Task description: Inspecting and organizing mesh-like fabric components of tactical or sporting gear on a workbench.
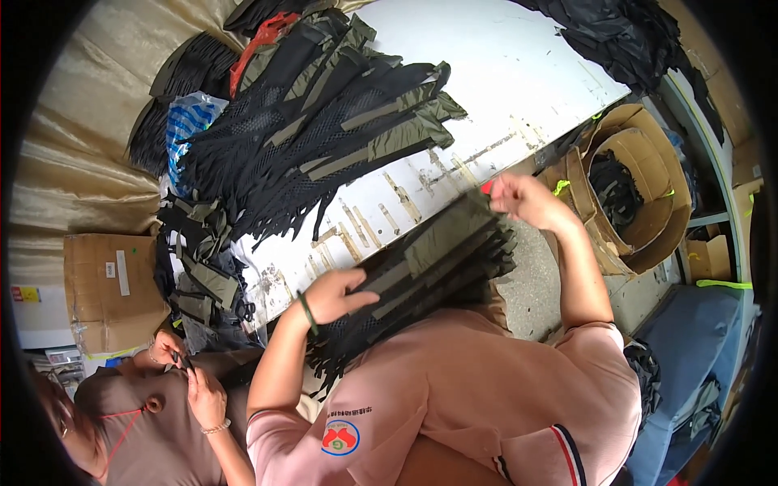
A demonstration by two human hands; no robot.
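A stack of dark green and black fabric pieces (442, 247) with mesh and fringed strap ends lies across my lap, against the table's near edge. Over the left part of this stack is my left hand (336, 296), thumb and fingers apart, a dark green band on its wrist. At the upper right end of the top piece my right hand (527, 201) has its fingers pinched together. A small red bit (487, 187) shows at those fingertips; what exactly they grip is too small to tell.
On the white table (486, 57) lies a heap of similar fabric pieces (324, 113). An open cardboard box (648, 154) with black material stands at right, a blue padded item (689, 364) below it. At lower left a co-worker's hands (203, 397) hold a small dark object.
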